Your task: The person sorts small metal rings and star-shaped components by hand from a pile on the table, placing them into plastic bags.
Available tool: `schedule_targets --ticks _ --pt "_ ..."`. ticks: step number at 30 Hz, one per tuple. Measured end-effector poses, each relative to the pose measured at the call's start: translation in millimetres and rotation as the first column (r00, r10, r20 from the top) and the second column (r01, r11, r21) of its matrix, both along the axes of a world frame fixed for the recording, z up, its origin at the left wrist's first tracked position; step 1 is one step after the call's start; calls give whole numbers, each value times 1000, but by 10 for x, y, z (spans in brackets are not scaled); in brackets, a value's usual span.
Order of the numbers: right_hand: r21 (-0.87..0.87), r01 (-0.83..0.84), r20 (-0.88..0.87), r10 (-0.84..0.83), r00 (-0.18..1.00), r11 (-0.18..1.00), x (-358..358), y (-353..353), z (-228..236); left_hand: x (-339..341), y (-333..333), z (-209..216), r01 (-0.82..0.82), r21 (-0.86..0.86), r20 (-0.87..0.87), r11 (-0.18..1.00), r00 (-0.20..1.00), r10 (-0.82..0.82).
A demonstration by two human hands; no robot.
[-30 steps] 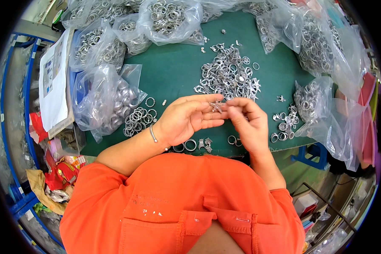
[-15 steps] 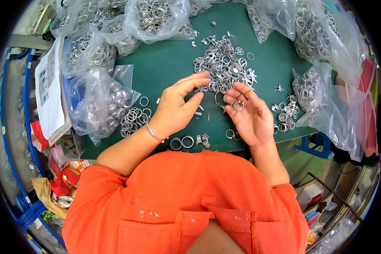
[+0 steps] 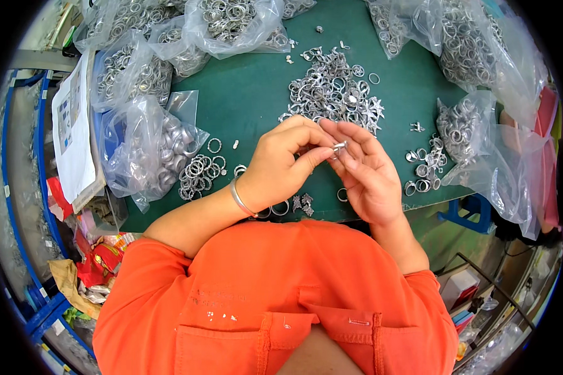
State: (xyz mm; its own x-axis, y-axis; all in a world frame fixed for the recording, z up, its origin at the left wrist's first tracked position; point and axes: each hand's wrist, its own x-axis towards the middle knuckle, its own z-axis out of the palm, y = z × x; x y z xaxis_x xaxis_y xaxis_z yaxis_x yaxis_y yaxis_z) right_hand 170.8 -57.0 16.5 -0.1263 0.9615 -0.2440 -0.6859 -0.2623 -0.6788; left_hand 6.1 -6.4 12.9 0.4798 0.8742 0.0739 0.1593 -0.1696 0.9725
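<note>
Ring aslant, up toward the right

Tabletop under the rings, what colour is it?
The tabletop is dark green, best seen in the head view.

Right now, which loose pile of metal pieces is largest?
The central pile, just beyond the left hand; it spreads far wider than the left pile or right pile.

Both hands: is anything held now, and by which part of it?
A small silver piece, at its left end, by fingers of the left hand; whether the right hand grips is unclear.
</note>
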Motion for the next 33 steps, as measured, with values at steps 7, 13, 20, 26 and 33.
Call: schedule_targets --ticks 7,13,20,26,33 --pt "156 10 237 -47 970 988 64 -29 -127 -22 9 68 111 -684 306 721 941 146" --pt "184 4 319 -63 946 983 26 -60 -102 -41 4 26 167 -770 403 616 875 267" --pt "282 6 555 -168 815 959 27 -62 -165 -33 -56 37 89 -681 307 727 936 173" --pt "370 4 614 -248 749 929 49 -97 -108 34 -104 59 58 -697 369 715 884 287" --pt "324 -157 547 -49 836 933 141 -176 27 -129 -114 -15 382 -783 487 491 868 102"
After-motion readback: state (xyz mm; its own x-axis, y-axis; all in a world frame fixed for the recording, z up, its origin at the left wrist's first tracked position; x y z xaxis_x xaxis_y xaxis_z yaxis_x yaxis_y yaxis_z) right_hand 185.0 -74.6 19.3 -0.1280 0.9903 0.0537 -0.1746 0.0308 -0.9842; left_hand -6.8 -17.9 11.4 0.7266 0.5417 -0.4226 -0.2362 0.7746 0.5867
